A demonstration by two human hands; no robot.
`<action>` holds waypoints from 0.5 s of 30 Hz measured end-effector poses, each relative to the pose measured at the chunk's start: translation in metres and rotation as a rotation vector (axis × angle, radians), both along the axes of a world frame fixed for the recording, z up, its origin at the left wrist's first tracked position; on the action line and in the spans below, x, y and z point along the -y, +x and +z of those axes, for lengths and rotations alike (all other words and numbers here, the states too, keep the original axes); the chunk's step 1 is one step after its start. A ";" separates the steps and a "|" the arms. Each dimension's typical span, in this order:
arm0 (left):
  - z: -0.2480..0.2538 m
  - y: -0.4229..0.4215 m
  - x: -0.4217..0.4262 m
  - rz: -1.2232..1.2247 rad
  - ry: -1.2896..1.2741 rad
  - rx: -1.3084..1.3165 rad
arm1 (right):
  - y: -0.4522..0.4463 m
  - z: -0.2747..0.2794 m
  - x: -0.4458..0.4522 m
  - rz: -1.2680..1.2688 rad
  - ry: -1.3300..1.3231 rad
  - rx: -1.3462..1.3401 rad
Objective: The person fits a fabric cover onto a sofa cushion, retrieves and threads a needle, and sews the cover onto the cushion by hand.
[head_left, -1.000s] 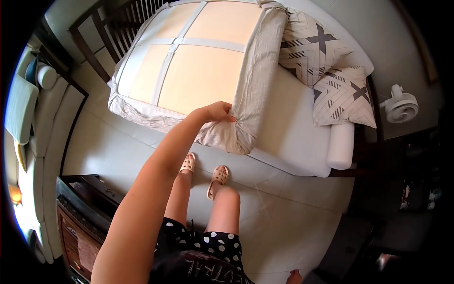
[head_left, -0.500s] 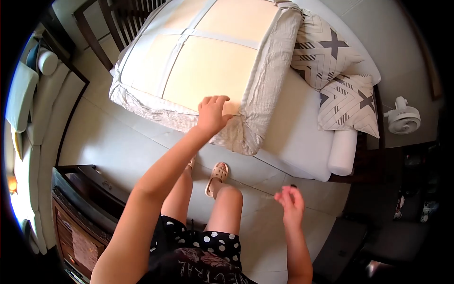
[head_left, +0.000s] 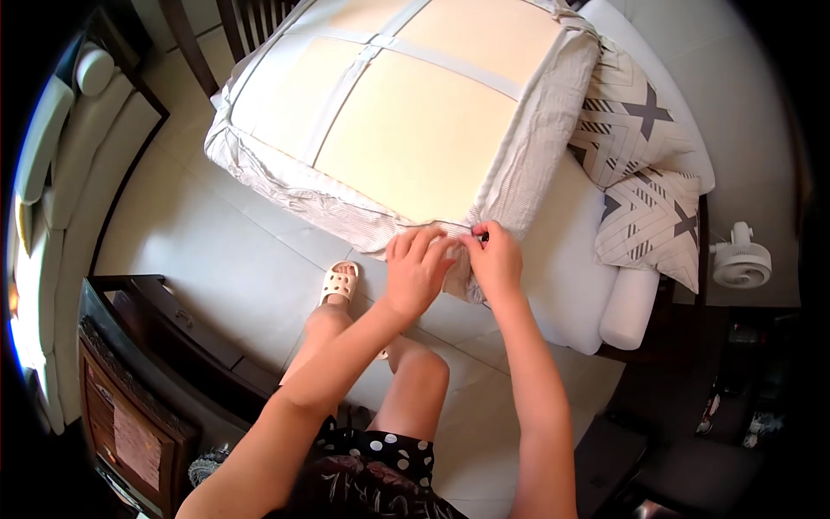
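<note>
Pad point(head_left: 415, 130): it lies on the white mattress point(head_left: 558, 277), its peach face up, pale straps point(head_left: 341, 99) crossing over it.
Cover point(head_left: 290, 190): we see its striped cloth lapped over the pad's borders, with the near corner point(head_left: 462, 281) bunched and hanging below our hands.
Left hand point(head_left: 417, 270): our fingers are bent and slightly parted, tips at the cover's near edge; we cannot tell if cloth is caught under them.
Right hand point(head_left: 499, 264): our thumb and forefinger are drawn close together at that corner, just beside the left fingertips, with a small dark item point(head_left: 482, 237) between them; we cannot tell what it is, nor whether cloth is pinched too.
Working the corner: in our judgement, the left fingers do best pressing the edge flat against the pad while the right pinches finely, taking only the top layer.
Tension: we would pull gently and evenly, as thin cloth like this probably puckers or slips if tugged from one point.
</note>
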State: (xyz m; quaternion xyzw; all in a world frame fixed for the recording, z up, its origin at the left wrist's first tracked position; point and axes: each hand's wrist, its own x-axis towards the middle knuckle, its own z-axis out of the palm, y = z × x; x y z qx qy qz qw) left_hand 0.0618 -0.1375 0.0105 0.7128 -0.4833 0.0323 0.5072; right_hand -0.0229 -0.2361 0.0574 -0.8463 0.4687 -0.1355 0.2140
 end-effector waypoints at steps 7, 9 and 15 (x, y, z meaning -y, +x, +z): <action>-0.039 0.014 -0.017 -0.034 -0.025 -0.158 | 0.004 -0.025 0.020 0.037 -0.153 0.235; -0.036 0.023 -0.004 -0.039 -0.039 -0.154 | 0.004 -0.028 0.021 0.021 -0.145 0.271; -0.034 0.064 0.028 -0.270 0.078 -0.227 | -0.001 -0.026 0.025 0.004 -0.027 0.285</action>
